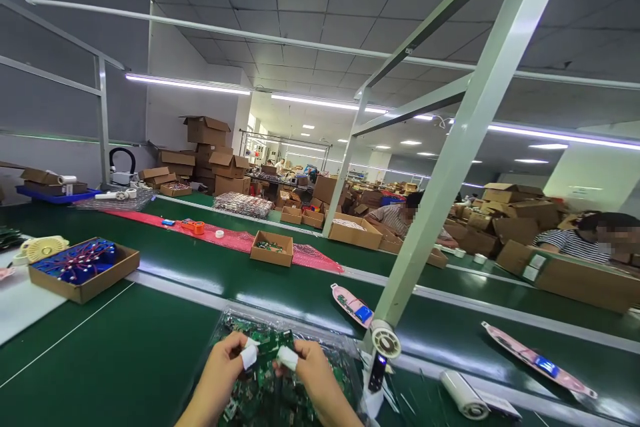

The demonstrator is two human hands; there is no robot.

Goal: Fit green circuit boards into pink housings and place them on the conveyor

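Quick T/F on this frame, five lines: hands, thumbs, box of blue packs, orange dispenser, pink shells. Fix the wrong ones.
1. The left hand and right hand hold a green circuit board. True.
2. Both thumbs are uncovered. False: both have white wraps.
3. A cardboard box at picture left holds blue packs. True.
4. The orange dispenser sits in a blue tray. False: it lies on pink wrap.
5. Two pink shells lie in the picture's right half. True.

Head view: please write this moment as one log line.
left hand: holds green circuit board | right hand: holds same board | below: clear plastic tray, more boards
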